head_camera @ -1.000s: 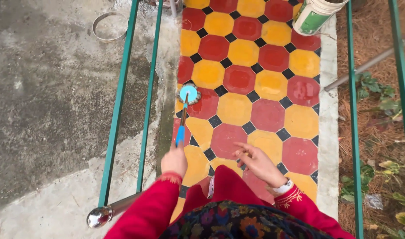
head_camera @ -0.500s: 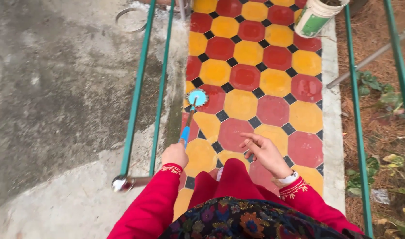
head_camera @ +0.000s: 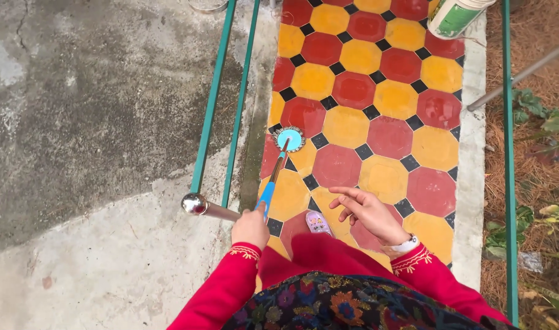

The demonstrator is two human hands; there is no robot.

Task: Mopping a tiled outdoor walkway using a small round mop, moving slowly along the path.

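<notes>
Head view: two hands, left hand (head_camera: 250,227) gripping one mop (head_camera: 278,165), right hand (head_camera: 368,212) empty

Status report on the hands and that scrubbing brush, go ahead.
Left hand gripping long-handled brush, head down on tiled path. Right hand open, empty. White bucket far ahead.

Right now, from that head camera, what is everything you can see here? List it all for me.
brush: one, blue round head on a blue handle, head down on the tiles at their left edge
tiles: many, red and yellow octagons with small black squares, middle strip
railings: green bars, left and right of the tiles
knob: one, shiny metal, at a rail end beside the left hand
bucket: one, white and green, top right on the tiles
concrete: grey, left
plants: green leaves on dry brown ground, right
shoe: one, pale pink, bottom centre
left hand: holds the brush handle
right hand: open, empty, above the tiles
</notes>
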